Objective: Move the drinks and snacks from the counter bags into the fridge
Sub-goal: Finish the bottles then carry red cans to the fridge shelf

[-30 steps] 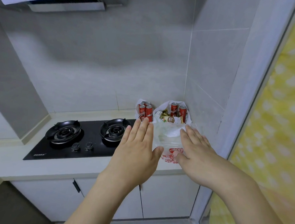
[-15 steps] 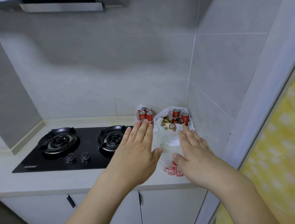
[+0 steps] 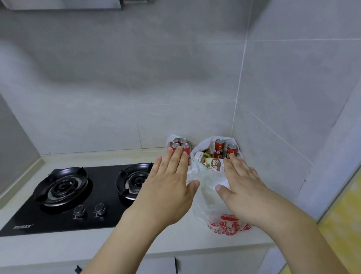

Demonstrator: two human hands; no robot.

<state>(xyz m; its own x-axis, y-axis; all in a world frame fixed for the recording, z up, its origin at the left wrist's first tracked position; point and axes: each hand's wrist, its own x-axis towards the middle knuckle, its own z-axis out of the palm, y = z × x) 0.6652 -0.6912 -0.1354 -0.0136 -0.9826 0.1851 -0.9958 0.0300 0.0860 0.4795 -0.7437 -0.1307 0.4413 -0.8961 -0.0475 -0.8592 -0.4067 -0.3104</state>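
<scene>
Cabinet fronts: nearest to me, below the counter edge (image 3: pixel 212 245), the white cupboard doors (image 3: pixel 217 269) are shut; nothing of the task is down here.

My left hand (image 3: pixel 169 190): flat, fingers together and stretched forward, palm down, holding nothing. It hangs over the right end of the hob, fingertips reaching in front of the left group of cans.

My right hand (image 3: pixel 242 193): likewise spread flat and empty, palm down, lying over the near plastic bag; I cannot tell whether it presses the plastic or hovers just above it.

Near bag (image 3: pixel 225 223): a clear bag with red printing, slumped on the counter between and under my hands. What it holds I cannot make out.

Hob (image 3: pixel 69 196): black two-burner gas hob to the left, bare, knobs at the front.

Left bag of cans (image 3: pixel 180 145): four red cans standing upright in a white bag against the back wall, just beyond my left fingertips.

Corner bag (image 3: pixel 207 156): open white bag in the corner, with two more red cans (image 3: pixel 219 148) upright at the back and snack packets (image 3: pixel 212 164) in front, just past my right fingertips.

Fridge: not in view.

Progress: I judge this the very start. Both far bags look full, nothing is in hand, nothing has visibly left the counter.

Left to do: grip a first item or bag, carry it to the fridge, and repeat for all cans and snacks.
</scene>
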